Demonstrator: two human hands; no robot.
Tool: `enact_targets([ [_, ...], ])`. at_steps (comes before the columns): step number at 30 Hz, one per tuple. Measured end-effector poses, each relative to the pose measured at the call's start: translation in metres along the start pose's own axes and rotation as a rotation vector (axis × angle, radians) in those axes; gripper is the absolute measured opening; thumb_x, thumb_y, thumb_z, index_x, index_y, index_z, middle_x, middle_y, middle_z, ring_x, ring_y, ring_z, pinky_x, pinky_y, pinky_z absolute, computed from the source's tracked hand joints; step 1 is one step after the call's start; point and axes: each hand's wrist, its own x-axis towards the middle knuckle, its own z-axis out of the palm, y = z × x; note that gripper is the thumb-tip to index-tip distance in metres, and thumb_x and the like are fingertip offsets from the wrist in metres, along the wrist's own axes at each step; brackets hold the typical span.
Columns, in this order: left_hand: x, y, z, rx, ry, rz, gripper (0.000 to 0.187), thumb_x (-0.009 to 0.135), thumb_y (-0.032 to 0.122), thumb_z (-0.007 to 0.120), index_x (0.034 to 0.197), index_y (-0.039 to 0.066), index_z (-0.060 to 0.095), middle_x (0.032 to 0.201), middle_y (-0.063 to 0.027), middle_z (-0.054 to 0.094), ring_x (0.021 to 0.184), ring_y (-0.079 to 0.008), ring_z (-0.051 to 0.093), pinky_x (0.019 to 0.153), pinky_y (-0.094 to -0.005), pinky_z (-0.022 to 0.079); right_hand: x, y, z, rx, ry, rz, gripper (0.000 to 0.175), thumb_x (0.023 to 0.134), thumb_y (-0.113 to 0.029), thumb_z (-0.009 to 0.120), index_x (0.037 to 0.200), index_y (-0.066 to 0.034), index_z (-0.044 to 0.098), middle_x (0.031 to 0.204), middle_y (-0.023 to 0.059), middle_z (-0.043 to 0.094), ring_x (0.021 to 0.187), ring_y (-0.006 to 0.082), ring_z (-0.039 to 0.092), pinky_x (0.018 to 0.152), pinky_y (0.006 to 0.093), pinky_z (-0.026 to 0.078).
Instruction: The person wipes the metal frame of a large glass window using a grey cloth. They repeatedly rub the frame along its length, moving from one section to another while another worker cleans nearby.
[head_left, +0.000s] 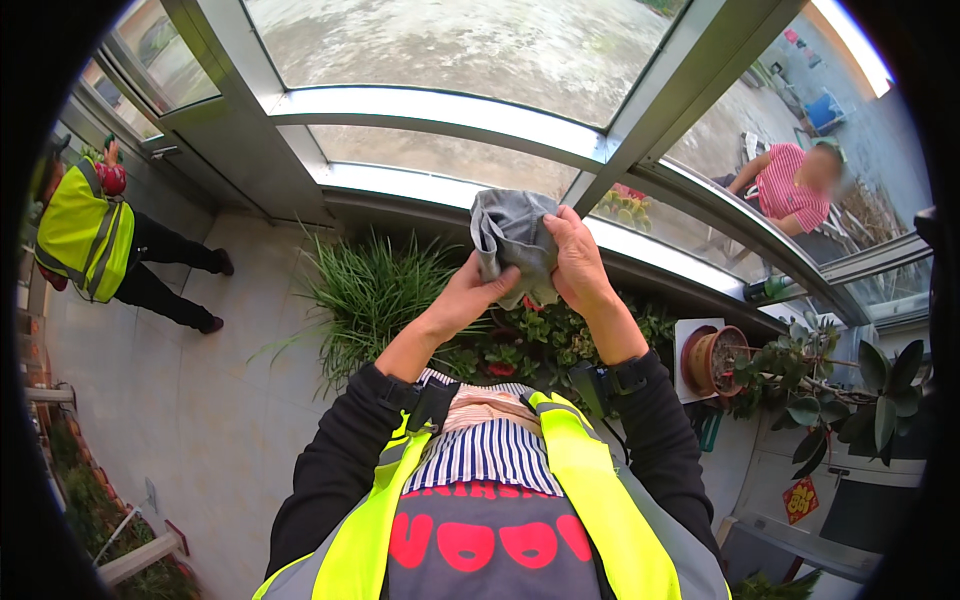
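Observation:
A bunched grey cloth (517, 240) is held up between both my hands, in front of the window frame. My left hand (469, 292) grips its lower left part, thumb laid across the front. On its right edge, my right hand (577, 259) closes with the fingers curled. Behind and below the cloth are a grassy potted plant (375, 292) and leafy plants with red flowers (502, 360). Dark straps circle both my wrists over black sleeves.
Metal-framed windows (450, 131) span the front. A person in a yellow vest (86, 232) stands at far left by a door. Outside the glass is a person in a striped shirt (791, 187). At right are a green bottle (766, 289) on the sill and a terracotta pot (712, 360).

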Motion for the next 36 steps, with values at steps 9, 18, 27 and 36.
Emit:
enact_targets([
  [9,-0.012,0.006,-0.062,-0.122,0.294,0.010,0.049,0.103,0.043,0.048,0.119,-0.001,0.063,0.111,-0.0014,0.065,0.097,-0.0115,0.057,0.089,-0.0277,0.044,0.018,-0.009,-0.009,-0.066,0.008,0.052,0.029,0.095,-0.021,0.066,0.112,-0.0047,0.050,0.097,0.0034,0.062,0.087,0.0096,0.060,0.075,0.0259,0.052],
  [18,-0.016,0.010,-0.106,-0.412,0.213,-0.116,0.059,0.098,0.055,0.049,0.115,0.000,0.064,0.104,-0.0054,0.068,0.093,-0.0123,0.064,0.083,-0.0271,0.051,0.024,-0.002,0.015,-0.926,-0.415,0.056,0.061,0.077,-0.029,0.083,0.126,-0.0019,0.060,0.112,0.0094,0.066,0.100,0.0170,0.060,0.090,0.0298,0.048],
  [27,-0.024,0.003,-0.095,-0.022,0.266,0.078,0.048,0.090,0.031,0.073,0.122,-0.002,0.056,0.107,-0.0062,0.064,0.095,-0.0114,0.061,0.084,-0.0267,0.049,0.043,0.025,0.018,-1.074,-0.388,0.054,0.066,0.078,-0.041,0.081,0.127,-0.0032,0.060,0.118,0.0168,0.066,0.106,0.0251,0.063,0.089,0.0346,0.050],
  [36,-0.014,-0.007,-0.121,-0.298,0.213,0.038,0.032,0.101,0.031,0.055,0.112,0.001,0.063,0.096,-0.0008,0.067,0.083,-0.0079,0.060,0.076,-0.0239,0.049,0.042,0.037,0.039,-0.962,-0.424,0.255,0.037,0.078,-0.028,0.076,0.103,-0.0020,0.070,0.086,0.0056,0.066,0.078,0.0123,0.060,0.073,0.0272,0.049],
])
